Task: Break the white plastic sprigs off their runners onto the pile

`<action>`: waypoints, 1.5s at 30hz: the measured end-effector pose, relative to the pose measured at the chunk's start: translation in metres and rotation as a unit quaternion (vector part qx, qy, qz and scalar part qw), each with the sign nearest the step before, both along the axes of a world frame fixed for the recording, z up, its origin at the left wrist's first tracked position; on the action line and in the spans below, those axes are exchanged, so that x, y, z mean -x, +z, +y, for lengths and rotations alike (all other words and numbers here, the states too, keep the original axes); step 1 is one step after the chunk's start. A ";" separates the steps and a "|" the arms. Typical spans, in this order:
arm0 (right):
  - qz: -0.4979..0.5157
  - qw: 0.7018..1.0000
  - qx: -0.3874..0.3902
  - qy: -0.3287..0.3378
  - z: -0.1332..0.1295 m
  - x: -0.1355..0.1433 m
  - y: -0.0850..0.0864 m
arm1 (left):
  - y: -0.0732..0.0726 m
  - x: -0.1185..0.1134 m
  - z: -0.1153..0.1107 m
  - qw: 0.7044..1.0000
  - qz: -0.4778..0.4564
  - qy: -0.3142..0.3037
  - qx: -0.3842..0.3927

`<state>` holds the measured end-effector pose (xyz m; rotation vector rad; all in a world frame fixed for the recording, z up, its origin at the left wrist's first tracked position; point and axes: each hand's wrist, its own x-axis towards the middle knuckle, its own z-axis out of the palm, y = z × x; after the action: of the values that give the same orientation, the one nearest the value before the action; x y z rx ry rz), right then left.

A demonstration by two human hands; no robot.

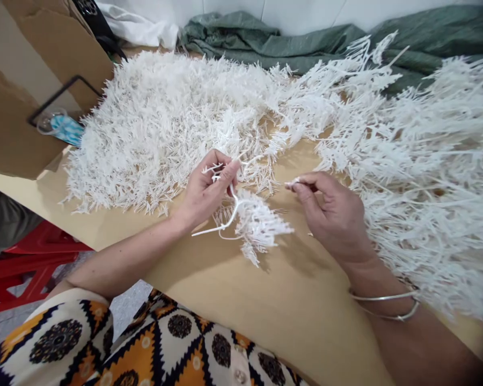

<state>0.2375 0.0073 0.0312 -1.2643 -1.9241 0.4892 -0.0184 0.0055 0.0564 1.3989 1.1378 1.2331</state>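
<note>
2 hands met mid-frame — left hand [207, 187] pinched a white branched sprig [251, 220] hanging lower right; right hand [330, 214], nearer, pinched a small white piece [293, 183].

Table [209, 289] bears two sprig piles: left pile [156, 118], right pile [430, 177]. Hands work between them. Box [28, 80] stands at far left; cloth [265, 40] lies behind.

White plastic sprig [254, 221] — spiky, branching (stem bent) — dangles just above the tan tabletop.
</note>
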 end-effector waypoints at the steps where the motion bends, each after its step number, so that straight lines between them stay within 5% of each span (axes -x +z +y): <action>1: -0.006 0.999 -0.027 -0.016 0.001 0.001 -0.005 | 0.001 -0.001 -0.001 1.000 -0.012 -0.013 0.006; 5: -0.006 0.997 -0.070 -0.010 -0.006 0.011 -0.008 | 0.003 -0.005 -0.005 0.999 -0.019 -0.013 0.026; 11: 0.153 0.978 0.109 0.090 -0.024 0.018 0.013 | -0.001 -0.006 -0.005 0.997 -0.034 -0.029 0.055; 15: 0.168 0.951 0.197 0.169 -0.027 0.014 0.013 | -0.006 -0.008 -0.003 0.984 -0.132 -0.074 0.098; 21: 0.164 0.941 0.281 0.095 -0.029 0.022 0.006 | -0.004 -0.009 -0.001 0.945 -0.222 -0.084 0.222; 28: 0.240 0.954 0.180 -0.012 -0.030 0.029 0.023 | -0.008 -0.008 -0.002 0.963 -0.207 -0.098 0.141; 36: 0.259 0.956 0.134 -0.023 -0.038 0.030 0.037 | 0.002 -0.009 -0.014 0.955 -0.081 -0.249 0.137; 40: 0.304 0.946 0.102 -0.046 -0.025 0.023 0.031 | 0.004 -0.006 -0.011 0.967 -0.075 -0.231 0.080; 45: 0.328 0.939 0.103 0.009 -0.019 0.022 0.027 | 0.002 -0.003 -0.008 0.974 0.000 -0.207 0.088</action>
<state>0.2154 -0.0121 0.0579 -1.0283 -1.3400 1.0013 -0.0158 -0.0029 0.0583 1.4105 0.8739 0.8159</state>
